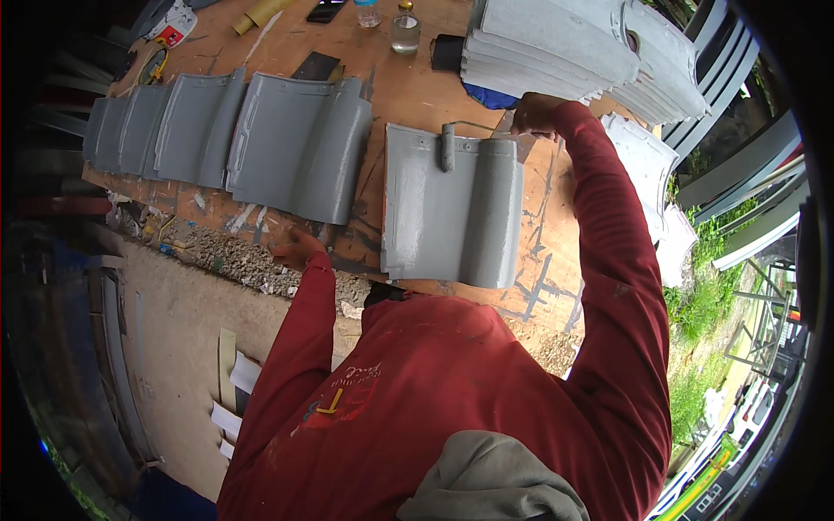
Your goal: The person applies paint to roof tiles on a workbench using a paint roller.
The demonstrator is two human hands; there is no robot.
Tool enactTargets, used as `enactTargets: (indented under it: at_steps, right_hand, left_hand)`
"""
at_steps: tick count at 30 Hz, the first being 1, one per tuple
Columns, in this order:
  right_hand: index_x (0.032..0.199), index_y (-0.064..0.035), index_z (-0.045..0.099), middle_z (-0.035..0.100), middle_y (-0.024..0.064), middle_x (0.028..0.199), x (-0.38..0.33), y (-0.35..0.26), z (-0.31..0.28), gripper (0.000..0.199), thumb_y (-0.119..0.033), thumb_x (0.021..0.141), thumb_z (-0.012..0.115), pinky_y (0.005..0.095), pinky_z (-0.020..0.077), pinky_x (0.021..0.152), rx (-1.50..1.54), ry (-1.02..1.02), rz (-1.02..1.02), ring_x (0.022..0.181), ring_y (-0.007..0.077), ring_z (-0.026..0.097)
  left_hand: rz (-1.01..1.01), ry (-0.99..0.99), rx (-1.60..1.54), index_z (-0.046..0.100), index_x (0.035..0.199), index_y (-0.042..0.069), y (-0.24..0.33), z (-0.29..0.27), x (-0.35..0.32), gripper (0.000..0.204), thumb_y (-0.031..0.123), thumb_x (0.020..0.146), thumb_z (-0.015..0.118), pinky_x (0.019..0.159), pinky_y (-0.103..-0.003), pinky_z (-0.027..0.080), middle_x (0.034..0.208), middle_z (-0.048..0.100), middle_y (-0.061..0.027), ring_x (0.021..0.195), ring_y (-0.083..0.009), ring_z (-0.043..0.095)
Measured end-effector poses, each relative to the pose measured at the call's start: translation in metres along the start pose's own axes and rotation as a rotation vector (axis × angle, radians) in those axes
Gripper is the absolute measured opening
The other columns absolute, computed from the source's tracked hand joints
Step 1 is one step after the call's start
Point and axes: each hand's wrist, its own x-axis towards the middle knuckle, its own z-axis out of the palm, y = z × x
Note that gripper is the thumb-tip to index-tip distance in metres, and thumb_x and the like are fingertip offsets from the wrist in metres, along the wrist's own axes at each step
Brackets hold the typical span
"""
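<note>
A curved grey roof tile point(426, 217) lies in front of me, its paint wet and shiny. My right hand point(537, 116) is closed round the handle end of a small paint roller. The grey roller sleeve point(448, 149) rests on the tile's upper part, and its thin wire frame runs across the tile's far edge. At the table's near edge is my left hand point(300, 250), its fingers stretched out and apart, with nothing seen in them. It is just below a painted grey tile point(291, 148), seemingly not touching it.
More grey tiles point(187, 126) overlap in a row at the left of the wooden table point(552, 252). Stacked pale tiles point(547, 48) stand at the back right; another pale tile point(643, 152) lies by my right arm. A glass jar point(406, 30), bottle point(367, 12) and phone point(327, 9) are behind.
</note>
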Motion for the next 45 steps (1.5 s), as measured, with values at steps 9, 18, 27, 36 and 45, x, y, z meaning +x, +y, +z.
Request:
enactTargets:
  at_steps: [9, 18, 27, 36, 45]
  right_hand:
    - [0.078, -0.0010, 0.067, 0.054, 0.0048, 0.052, -0.097, 0.090, 0.015, 0.027, -0.024, 0.092, 0.066, 0.0299, 0.0458, 0.038, 0.235, 0.109, 0.075, 0.039, 0.0140, 0.052]
    - [0.115, -0.0027, 0.073, 0.075, 0.0108, 0.095, -0.129, 0.125, 0.214, 0.028, -0.012, 0.089, 0.070, 0.0289, 0.0508, 0.073, 0.992, 0.921, 0.056, 0.077, 0.0141, 0.064]
    - [0.113, -0.0035, 0.074, 0.073, 0.0131, 0.094, -0.083, 0.109, 0.317, 0.028, -0.008, 0.086, 0.070, 0.0328, 0.0517, 0.071, 1.220, 1.130, 0.120, 0.078, 0.0198, 0.068]
    - [0.111, 0.0009, 0.073, 0.074, 0.0168, 0.089, -0.080, 0.135, 0.336, 0.026, -0.007, 0.087, 0.069, 0.0338, 0.0532, 0.068, 1.376, 0.946, 0.057, 0.072, 0.0199, 0.069]
    - [0.108, -0.0029, 0.074, 0.070, 0.0158, 0.087, -0.084, 0.142, 0.332, 0.025, -0.004, 0.083, 0.070, 0.0362, 0.0516, 0.067, 1.194, 1.032, -0.013, 0.072, 0.0285, 0.067]
  left_hand:
    - [0.017, 0.044, 0.032, 0.035, 0.136, 0.004, -0.002, 0.005, 0.001, 0.065, 0.043, 0.089, 0.058, 0.082, -0.057, 0.048, 0.124, 0.042, -0.0252, 0.108, -0.0459, 0.053]
    - [-0.033, 0.006, 0.067, 0.031, 0.141, 0.007, -0.008, 0.010, 0.011, 0.078, 0.054, 0.086, 0.061, 0.084, -0.064, 0.047, 0.129, 0.042, -0.0267, 0.111, -0.0501, 0.055]
    - [0.110, -0.195, 0.045, 0.030, 0.142, -0.004, -0.048, 0.012, 0.053, 0.088, 0.056, 0.087, 0.064, 0.090, -0.054, 0.050, 0.144, 0.038, -0.0322, 0.115, -0.0459, 0.056]
    - [0.176, -0.460, -0.363, 0.046, 0.131, -0.009, -0.098, -0.034, 0.044, 0.060, 0.039, 0.097, 0.060, 0.098, -0.040, 0.046, 0.129, 0.055, -0.0255, 0.114, -0.0332, 0.057]
    - [-0.124, -0.644, 0.059, 0.040, 0.149, 0.017, -0.076, -0.094, -0.015, 0.068, 0.057, 0.095, 0.048, 0.081, -0.047, 0.044, 0.143, 0.045, -0.0128, 0.116, -0.0398, 0.052]
